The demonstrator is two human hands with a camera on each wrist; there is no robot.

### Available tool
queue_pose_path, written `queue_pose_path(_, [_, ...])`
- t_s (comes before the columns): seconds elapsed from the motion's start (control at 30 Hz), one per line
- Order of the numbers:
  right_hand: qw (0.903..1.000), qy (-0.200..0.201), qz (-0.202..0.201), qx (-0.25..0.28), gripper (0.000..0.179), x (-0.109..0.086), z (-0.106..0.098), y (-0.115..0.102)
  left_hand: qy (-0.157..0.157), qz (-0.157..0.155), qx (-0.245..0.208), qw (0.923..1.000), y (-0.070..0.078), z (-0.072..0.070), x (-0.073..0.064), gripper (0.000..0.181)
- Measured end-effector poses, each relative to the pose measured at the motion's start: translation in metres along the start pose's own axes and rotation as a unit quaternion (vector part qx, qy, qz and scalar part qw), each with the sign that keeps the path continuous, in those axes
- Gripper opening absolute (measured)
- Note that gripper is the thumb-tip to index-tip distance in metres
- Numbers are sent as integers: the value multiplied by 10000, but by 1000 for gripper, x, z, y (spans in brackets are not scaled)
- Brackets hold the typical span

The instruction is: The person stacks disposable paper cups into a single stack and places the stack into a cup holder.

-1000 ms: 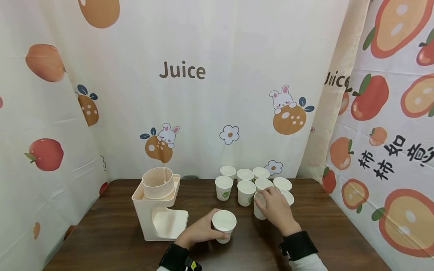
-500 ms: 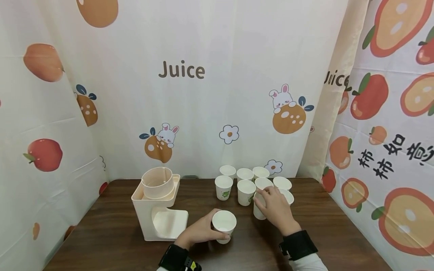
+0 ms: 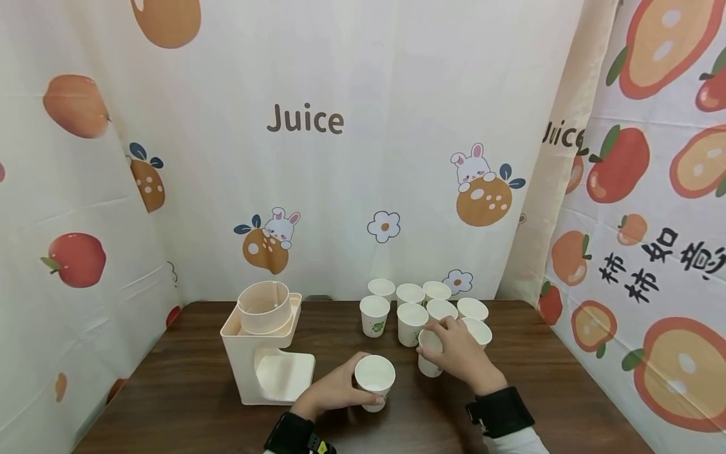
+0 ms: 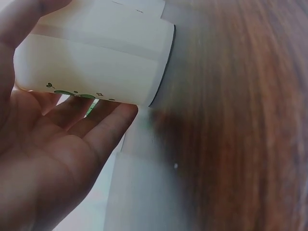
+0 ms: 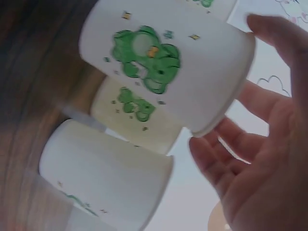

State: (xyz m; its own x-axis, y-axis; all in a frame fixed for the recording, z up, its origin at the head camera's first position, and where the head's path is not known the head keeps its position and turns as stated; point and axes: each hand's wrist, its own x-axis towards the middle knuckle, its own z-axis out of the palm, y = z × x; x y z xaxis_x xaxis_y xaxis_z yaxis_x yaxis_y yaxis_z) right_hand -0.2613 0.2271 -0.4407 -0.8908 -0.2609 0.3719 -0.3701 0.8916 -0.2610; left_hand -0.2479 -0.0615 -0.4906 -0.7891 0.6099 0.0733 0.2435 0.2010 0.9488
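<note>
My left hand holds a white paper cup upright near the front middle of the table. In the left wrist view, fingers lie along one side of this cup, and a small green print shows on it. Farther right, my right hand grips another white paper cup near its rim. A green bear print faces the right wrist view on that cup. Just behind it stand several similar paper cups in a cluster. Whether either held cup touches the table, I cannot tell.
A cream juicer-like machine with a round top container stands left of my left hand. Dark wooden tabletop lies around everything. Fruit-printed curtains close off the back and sides.
My right hand has drawn its cup slightly toward me and to the left, away from the cluster. The left hand and its cup stay nearly where they were.
</note>
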Motion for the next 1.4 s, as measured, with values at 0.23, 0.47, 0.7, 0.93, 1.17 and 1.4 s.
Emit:
queue_pose_path(0.23, [9989, -401, -14, 234, 44, 0, -1, -8, -105, -7, -25, 9999, -2, -3, -3, 68])
queue_pose_path(0.47, [9981, -321, -132, 504, 44, 1, 3, -16, -149, -3, -12, 9999, -2, -4, -3, 66])
queue_pose_path(0.7, [9969, -256, -6, 746, 44, -1, 11, -20, -195, 54, -78, 9998, -4, -3, -3, 70])
queue_pose_path(0.93, [9964, -255, 104, 802, 46, -4, 17, -20, -235, 74, -200, 9995, -5, -4, -4, 69])
queue_pose_path(1.17, [9955, -321, 54, 886, 47, -6, 18, -21, -221, 98, -188, 9995, -7, -2, -3, 69])
queue_pose_path(1.4, [9934, -271, -197, 1093, 48, -5, 15, -22, -213, 48, -265, 9994, -7, -2, -4, 69])
